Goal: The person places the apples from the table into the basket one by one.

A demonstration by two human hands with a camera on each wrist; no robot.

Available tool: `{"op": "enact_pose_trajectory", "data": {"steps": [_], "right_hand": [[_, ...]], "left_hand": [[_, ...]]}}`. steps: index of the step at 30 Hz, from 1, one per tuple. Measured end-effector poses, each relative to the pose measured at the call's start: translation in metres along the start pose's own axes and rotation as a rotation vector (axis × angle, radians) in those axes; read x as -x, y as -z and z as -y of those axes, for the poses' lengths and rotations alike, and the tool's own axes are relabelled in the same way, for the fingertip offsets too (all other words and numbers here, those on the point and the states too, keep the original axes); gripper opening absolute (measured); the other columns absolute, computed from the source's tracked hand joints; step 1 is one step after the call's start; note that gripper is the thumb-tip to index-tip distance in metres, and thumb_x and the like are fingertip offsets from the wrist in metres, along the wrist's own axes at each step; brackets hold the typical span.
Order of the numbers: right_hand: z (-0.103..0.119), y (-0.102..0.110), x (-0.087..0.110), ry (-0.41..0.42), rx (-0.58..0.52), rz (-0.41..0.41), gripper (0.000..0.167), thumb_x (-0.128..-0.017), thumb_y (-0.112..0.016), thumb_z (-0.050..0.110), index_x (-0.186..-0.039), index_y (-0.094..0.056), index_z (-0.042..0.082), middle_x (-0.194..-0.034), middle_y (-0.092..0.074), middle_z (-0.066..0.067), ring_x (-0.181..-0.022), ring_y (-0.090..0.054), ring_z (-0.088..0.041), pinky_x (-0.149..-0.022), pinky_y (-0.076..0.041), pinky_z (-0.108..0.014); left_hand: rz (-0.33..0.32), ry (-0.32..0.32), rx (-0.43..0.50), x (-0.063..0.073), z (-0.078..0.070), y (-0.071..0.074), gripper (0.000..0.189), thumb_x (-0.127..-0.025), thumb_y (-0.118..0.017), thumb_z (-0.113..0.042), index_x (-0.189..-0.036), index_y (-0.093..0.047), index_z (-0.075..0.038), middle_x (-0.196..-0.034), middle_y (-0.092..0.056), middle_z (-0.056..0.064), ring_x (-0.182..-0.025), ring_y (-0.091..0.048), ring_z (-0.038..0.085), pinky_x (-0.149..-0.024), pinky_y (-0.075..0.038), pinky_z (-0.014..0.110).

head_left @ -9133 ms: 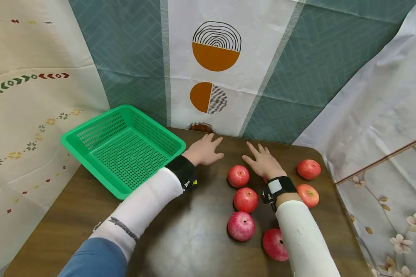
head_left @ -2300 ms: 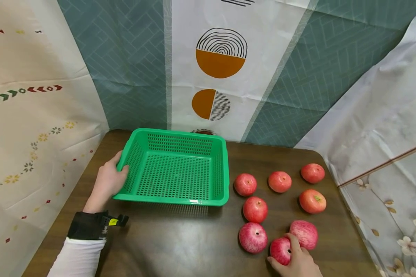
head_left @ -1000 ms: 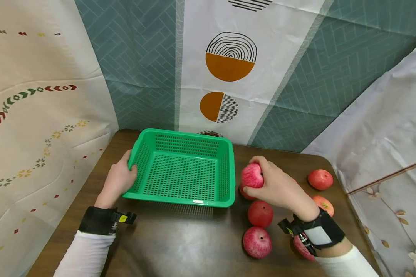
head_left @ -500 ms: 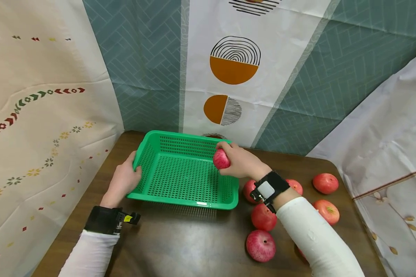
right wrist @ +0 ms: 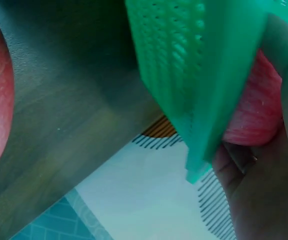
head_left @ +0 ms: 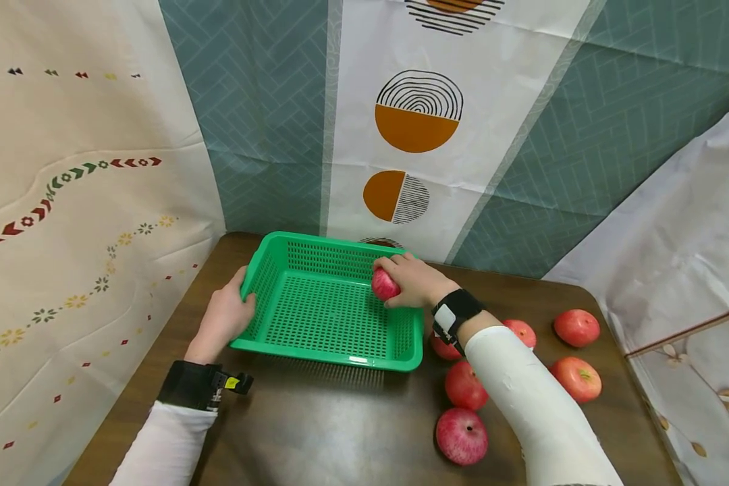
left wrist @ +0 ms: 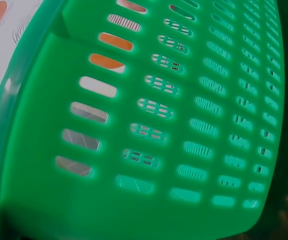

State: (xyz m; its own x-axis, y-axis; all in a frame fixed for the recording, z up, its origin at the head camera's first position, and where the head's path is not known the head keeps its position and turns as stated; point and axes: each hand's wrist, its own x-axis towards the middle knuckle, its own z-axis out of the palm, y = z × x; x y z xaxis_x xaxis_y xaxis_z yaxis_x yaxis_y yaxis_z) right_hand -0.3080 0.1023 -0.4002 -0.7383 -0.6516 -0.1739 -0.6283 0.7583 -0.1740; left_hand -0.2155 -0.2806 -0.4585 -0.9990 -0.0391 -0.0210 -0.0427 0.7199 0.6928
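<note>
My left hand grips the left rim of a green plastic basket, thumb over the inner side. The basket's slotted end wall fills the left wrist view. A pinkish-red apple is in my right hand, fingers curled round its far side and thumb on the near side. That hand reaches over the basket's right rim, with the apple inside the right end. In the right wrist view the basket's wall partly hides the held apple. The visible basket floor is bare mesh.
Right of the basket, a column of apples runs toward me: one partly covered by my wrist, a red one and a speckled pink one. Farther right lie more apples. Patterned cloths hang behind the wooden table.
The basket, tilted at the left earlier, now sits straighter and nearer the middle, held by my left hand. My right hand has lifted an apple from the front right and carried it into the basket's right end.
</note>
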Motion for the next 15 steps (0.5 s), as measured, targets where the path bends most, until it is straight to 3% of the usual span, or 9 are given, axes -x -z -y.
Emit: {"op": "enact_pose_trajectory", "data": {"steps": [6, 15], "right_hand": [[-0.006, -0.010, -0.009, -0.007, -0.007, 0.010, 0.073, -0.091, -0.085, 0.033, -0.153, -0.049, 0.022, -0.147, -0.054, -0.011, -0.133, -0.045, -0.032, -0.100, -0.053, -0.048], [-0.011, -0.021, -0.017, 0.011, -0.015, 0.018, 0.074, -0.089, -0.086, 0.029, -0.155, -0.051, 0.023, -0.152, -0.051, -0.011, -0.134, -0.045, -0.033, -0.099, -0.054, -0.050]], "left_hand": [[-0.025, -0.020, 0.005, -0.001, 0.001, -0.001, 0.065, -0.109, -0.054, -0.011, -0.166, -0.026, 0.003, -0.134, -0.058, 0.040, -0.087, -0.065, 0.041, -0.074, -0.052, 0.052], [-0.016, 0.000, 0.010, -0.002, 0.002, -0.001, 0.066, -0.110, -0.054, -0.013, -0.167, -0.024, 0.001, -0.133, -0.058, 0.038, -0.085, -0.065, 0.040, -0.072, -0.052, 0.049]]}}
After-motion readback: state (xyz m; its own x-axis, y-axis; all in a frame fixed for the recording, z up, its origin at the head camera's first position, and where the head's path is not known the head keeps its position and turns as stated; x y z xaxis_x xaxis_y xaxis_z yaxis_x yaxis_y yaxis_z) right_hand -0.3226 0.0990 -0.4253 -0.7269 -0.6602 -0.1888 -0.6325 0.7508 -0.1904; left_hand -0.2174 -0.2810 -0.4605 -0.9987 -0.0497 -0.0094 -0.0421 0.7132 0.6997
